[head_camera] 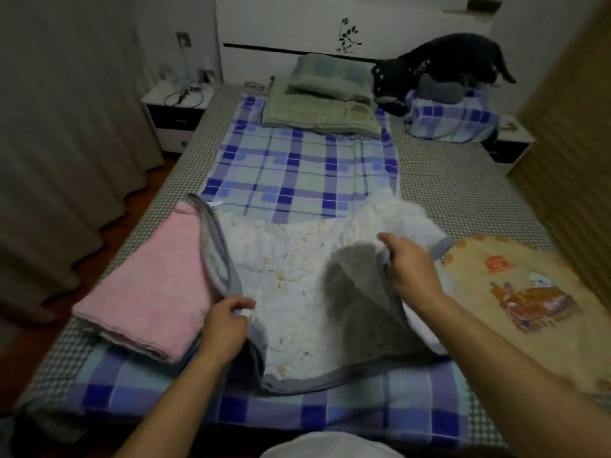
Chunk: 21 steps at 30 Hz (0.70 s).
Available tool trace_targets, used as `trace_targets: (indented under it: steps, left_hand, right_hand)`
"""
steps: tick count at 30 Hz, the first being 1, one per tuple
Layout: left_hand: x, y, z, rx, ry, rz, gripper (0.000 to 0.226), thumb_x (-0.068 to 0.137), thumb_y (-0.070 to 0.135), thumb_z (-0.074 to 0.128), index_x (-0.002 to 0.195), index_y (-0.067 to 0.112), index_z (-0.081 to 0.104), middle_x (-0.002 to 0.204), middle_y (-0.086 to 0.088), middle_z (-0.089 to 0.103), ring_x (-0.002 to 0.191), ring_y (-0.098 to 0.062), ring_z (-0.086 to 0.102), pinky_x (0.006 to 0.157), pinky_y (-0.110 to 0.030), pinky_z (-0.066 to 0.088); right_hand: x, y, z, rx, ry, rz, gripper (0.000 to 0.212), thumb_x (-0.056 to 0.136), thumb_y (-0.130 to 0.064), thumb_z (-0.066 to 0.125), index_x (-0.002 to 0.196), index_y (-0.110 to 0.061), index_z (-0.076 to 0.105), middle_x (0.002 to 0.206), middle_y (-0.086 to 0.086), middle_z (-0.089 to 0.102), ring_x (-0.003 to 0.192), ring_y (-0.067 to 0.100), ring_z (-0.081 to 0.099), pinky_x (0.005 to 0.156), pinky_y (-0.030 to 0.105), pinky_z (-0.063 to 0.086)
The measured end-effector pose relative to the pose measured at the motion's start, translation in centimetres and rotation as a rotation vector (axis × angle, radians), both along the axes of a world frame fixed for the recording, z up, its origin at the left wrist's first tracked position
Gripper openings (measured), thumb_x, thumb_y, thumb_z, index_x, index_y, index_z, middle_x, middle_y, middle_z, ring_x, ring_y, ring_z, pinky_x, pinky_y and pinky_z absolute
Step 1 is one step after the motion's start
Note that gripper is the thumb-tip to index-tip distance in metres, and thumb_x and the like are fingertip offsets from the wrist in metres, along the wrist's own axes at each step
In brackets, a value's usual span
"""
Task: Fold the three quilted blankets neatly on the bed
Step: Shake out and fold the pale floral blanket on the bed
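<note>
A white quilted blanket (291, 292) with pale floral print and grey trim lies spread in front of me on the bed. My left hand (228, 322) grips its grey left edge near the front. My right hand (410, 269) grips its right edge, lifted and turned over so the grey underside shows. A folded pink blanket (148, 292) lies to the left, its right side under the white blanket's raised edge. A yellow blanket (515, 299) with a cartoon print lies rumpled at the right.
The bed (463, 193) has a checked cover and a blue plaid sheet (297, 170). Green pillows (324, 97) and a dark plush toy (439, 67) sit by the headboard. A nightstand (175, 110) stands at the left, curtains beside it.
</note>
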<state>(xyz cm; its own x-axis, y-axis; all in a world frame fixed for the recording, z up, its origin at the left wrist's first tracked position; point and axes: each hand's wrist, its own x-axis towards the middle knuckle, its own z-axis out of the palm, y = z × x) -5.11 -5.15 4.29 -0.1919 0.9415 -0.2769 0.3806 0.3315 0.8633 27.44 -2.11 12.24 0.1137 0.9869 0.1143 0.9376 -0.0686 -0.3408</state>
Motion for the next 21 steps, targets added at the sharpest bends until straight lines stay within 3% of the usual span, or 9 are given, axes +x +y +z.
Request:
trace_targets:
  steps: [4, 7, 8, 10, 13, 15, 18, 21]
  left_hand:
    - [1.7, -1.9, 2.0, 0.044, -0.071, -0.131, 0.051, 0.077, -0.011, 0.051, 0.106, 0.027, 0.068, 0.106, 0.002, 0.071, 0.097, -0.02, 0.067, 0.083, -0.035, 0.055]
    - [3.7, -3.2, 2.5, 0.044, -0.248, -0.073, 0.07, 0.078, -0.01, 0.058, 0.132, 0.033, 0.045, 0.112, -0.003, 0.069, 0.094, -0.017, 0.067, 0.083, -0.034, 0.056]
    - [4.4, -3.7, 2.6, 0.007, -0.322, -0.029, 0.07, 0.079, -0.01, 0.059, 0.133, 0.032, 0.041, 0.11, -0.004, 0.07, 0.09, -0.015, 0.068, 0.08, -0.03, 0.055]
    - [5.4, -4.4, 2.2, -0.06, -0.386, 0.055, 0.055, 0.077, -0.008, 0.063, 0.123, 0.019, 0.051, 0.105, -0.008, 0.072, 0.082, -0.012, 0.068, 0.074, -0.024, 0.054]
    - [6.5, -5.2, 1.8, -0.132, -0.416, 0.086, 0.029, 0.08, -0.013, 0.061, 0.102, 0.005, 0.065, 0.094, -0.012, 0.074, 0.077, -0.018, 0.068, 0.064, -0.02, 0.053]
    - [7.1, -5.5, 2.1, -0.135, -0.467, 0.12, 0.025, 0.082, -0.012, 0.06, 0.098, 0.004, 0.068, 0.089, -0.013, 0.074, 0.071, -0.013, 0.066, 0.059, -0.019, 0.052]
    - [7.6, -5.5, 2.7, -0.076, -0.485, 0.153, 0.019, 0.087, -0.003, 0.062, 0.101, 0.009, 0.069, 0.086, -0.008, 0.074, 0.07, -0.01, 0.065, 0.059, -0.018, 0.052]
    - [8.4, -5.6, 3.4, 0.084, -0.296, 0.044, 0.023, 0.091, 0.003, 0.062, 0.108, 0.019, 0.061, 0.094, 0.007, 0.07, 0.078, 0.0, 0.065, 0.065, -0.008, 0.047]
  right_hand:
    - [-6.8, -3.0, -3.4, -0.103, 0.001, 0.354, 0.032, 0.089, -0.007, 0.053, 0.116, -0.019, 0.066, 0.115, 0.005, 0.055, 0.1, 0.027, 0.056, 0.083, 0.034, 0.047]
    - [-10.4, -5.9, -5.9, -0.107, 0.243, 0.432, 0.03, 0.073, -0.007, 0.058, 0.098, -0.017, 0.07, 0.111, 0.001, 0.057, 0.102, 0.018, 0.059, 0.091, 0.029, 0.049]
    - [-10.9, -6.4, -6.6, -0.11, 0.353, 0.38, 0.024, 0.073, -0.01, 0.058, 0.092, -0.017, 0.07, 0.104, -0.001, 0.057, 0.097, 0.014, 0.058, 0.089, 0.029, 0.049]
    - [-11.2, -7.4, -7.5, -0.049, 0.488, 0.207, 0.014, 0.082, -0.014, 0.062, 0.091, -0.017, 0.072, 0.098, -0.004, 0.059, 0.092, 0.008, 0.057, 0.086, 0.032, 0.05]
    - [-10.8, -8.0, -6.7, -0.02, 0.742, -0.084, 0.037, 0.09, -0.006, 0.064, 0.124, -0.023, 0.063, 0.116, -0.012, 0.06, 0.105, 0.001, 0.056, 0.091, 0.018, 0.05]
    - [-10.6, -7.9, -5.7, -0.057, 1.049, -0.293, 0.047, 0.088, -0.003, 0.067, 0.126, -0.028, 0.057, 0.114, -0.017, 0.057, 0.099, -0.003, 0.056, 0.079, 0.007, 0.048]
    - [-11.0, -8.1, -5.7, -0.068, 1.298, -0.487, 0.034, 0.082, -0.005, 0.075, 0.108, -0.023, 0.063, 0.105, -0.001, 0.068, 0.089, 0.008, 0.064, 0.075, 0.021, 0.053]
    - [-12.1, -9.0, -5.6, -0.126, 1.446, -0.463, 0.025, 0.082, 0.0, 0.073, 0.103, -0.009, 0.063, 0.096, 0.015, 0.072, 0.086, 0.025, 0.069, 0.074, 0.032, 0.056]
